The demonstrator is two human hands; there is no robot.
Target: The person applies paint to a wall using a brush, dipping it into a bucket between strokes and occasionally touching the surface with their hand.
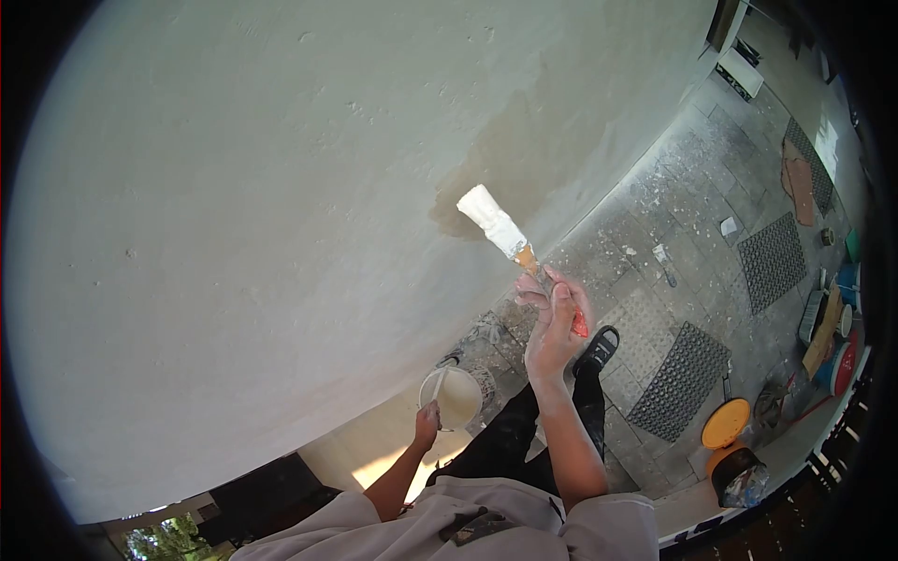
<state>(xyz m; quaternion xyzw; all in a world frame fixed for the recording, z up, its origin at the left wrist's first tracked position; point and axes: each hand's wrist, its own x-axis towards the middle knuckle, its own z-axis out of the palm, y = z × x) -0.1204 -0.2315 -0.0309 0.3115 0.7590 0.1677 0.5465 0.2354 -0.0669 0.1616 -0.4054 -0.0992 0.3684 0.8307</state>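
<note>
My right hand [558, 323] is closed around the handle of a paintbrush [492, 222], raised in front of the wall. White coating covers the bristles, and the handle's red end shows below my fingers. Behind the brush, a darker damp-looking patch [533, 154] spreads over the pale wall [271, 187]. Lower down, my left hand [427, 424] is closed on a pale stick-like handle [437, 385] at the left rim of a white bucket [458, 400]. The bucket holds a whitish material. Whether that handle belongs to the bucket or to a separate tool, I cannot tell.
Paint-splattered paving runs along the wall's foot. Dark textured mats [680, 381] and a small scraper-like tool [665, 265] lie on it. To the right stand a yellow round lid [726, 424], an orange container [734, 475] and several buckets. My sandalled foot [601, 347] is beside a mat.
</note>
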